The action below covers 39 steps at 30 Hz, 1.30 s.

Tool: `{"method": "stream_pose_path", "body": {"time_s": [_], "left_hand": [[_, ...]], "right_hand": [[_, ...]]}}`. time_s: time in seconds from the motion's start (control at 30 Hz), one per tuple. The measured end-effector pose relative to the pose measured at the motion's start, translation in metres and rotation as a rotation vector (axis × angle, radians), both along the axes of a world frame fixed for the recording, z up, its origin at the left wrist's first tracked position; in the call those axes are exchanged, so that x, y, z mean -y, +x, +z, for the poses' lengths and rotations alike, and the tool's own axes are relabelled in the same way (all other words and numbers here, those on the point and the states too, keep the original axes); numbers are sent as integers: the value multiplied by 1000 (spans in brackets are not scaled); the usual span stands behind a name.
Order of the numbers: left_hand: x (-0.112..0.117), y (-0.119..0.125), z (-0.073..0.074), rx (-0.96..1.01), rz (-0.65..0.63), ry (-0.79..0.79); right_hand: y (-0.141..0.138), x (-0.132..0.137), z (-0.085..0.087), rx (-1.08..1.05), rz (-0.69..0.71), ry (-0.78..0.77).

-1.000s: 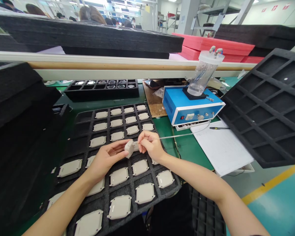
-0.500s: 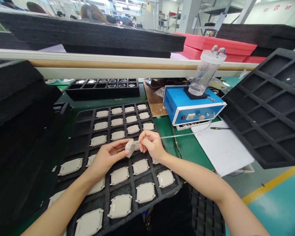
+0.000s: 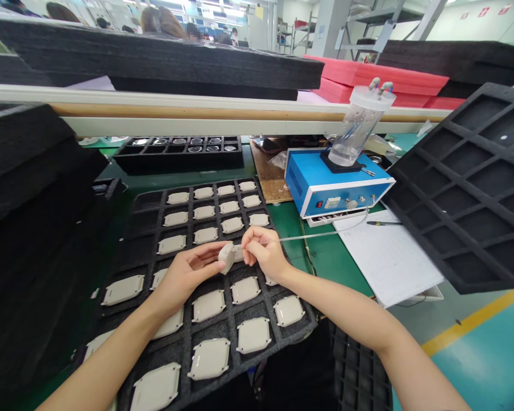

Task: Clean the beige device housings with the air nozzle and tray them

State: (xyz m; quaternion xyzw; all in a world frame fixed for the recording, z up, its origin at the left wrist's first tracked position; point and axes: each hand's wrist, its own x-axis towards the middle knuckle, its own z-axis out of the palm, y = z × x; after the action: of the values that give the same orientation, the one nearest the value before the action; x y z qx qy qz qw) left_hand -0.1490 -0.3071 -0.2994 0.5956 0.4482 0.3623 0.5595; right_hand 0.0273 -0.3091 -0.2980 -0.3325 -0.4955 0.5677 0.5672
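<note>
My left hand (image 3: 184,275) holds a small white plastic housing (image 3: 227,257) on edge above a black foam tray (image 3: 145,201), fingers curled round it. My right hand (image 3: 263,251) pinches the end of a thin clear tube (image 3: 321,234) against the housing's side. The tube runs right to a blue control box (image 3: 336,188) that carries a clear cylinder (image 3: 360,128). Several more white housings (image 3: 208,305) lie flat in the tray's pockets.
A second black tray (image 3: 177,149) with round metal parts stands behind. Stacked black foam (image 3: 29,188) fills the left; an empty black grid tray (image 3: 471,188) leans at the right. Paper sheets (image 3: 385,257) and a pen (image 3: 383,223) lie beside the box. Red foam (image 3: 368,77) sits on the shelf.
</note>
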Motion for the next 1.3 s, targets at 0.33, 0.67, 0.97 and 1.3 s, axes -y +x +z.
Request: {"method": "stream_pose_path", "body": {"time_s": [0.33,0.67,0.97,1.3], "left_hand": [[-1,0,-1,27,-3,-11],[-2,-12,36,135,264,-31],[-36,-97,20,-701,597,252],[-49,-120,2,-907,344,298]], "right_hand": [[-1,-1,0,4,-11,-3],[4,4,-3,-53,-213,71],[4,9,-3,-7,-134,82],[4,7,-3,23,-115,79]]}}
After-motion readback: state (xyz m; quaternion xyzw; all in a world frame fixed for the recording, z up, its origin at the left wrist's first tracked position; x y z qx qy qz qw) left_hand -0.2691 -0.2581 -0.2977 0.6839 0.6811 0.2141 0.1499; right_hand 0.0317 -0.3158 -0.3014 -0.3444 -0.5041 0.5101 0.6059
